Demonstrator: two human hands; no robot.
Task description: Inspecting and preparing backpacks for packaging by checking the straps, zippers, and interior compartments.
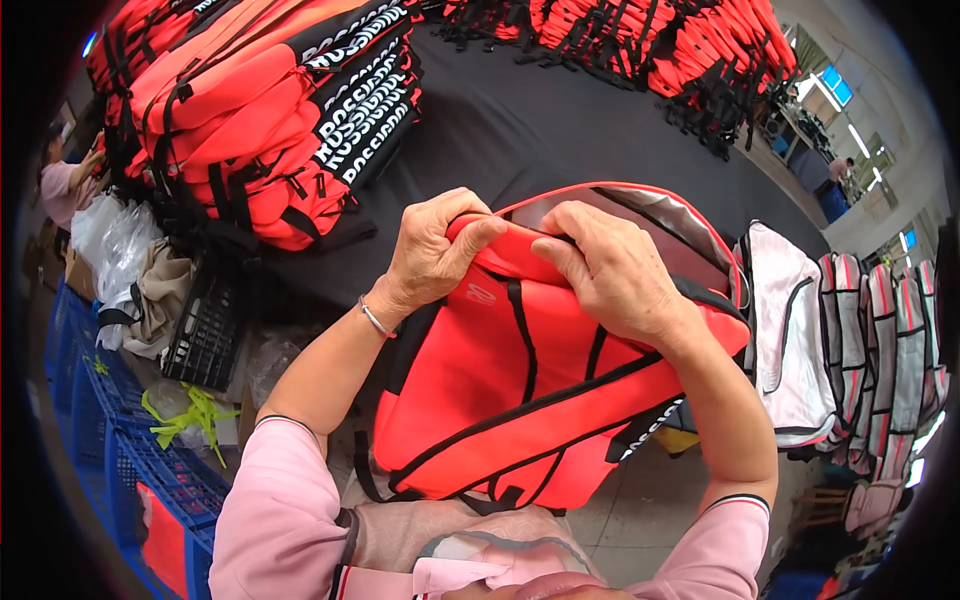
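The left hand (437, 248) and right hand (615, 268) each pinch the rim of the red backpack (460, 370) between thumb and fingers, seemingly to steady its open mouth. The backpack slants at the black table's (520, 110) near side, probably propped by the body; stacked red bags (240, 120) sit far left, apparently out of the way.

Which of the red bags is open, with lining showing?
The bag held by the left hand and right hand, its grey lining exposed; the other red bags lie in piles.
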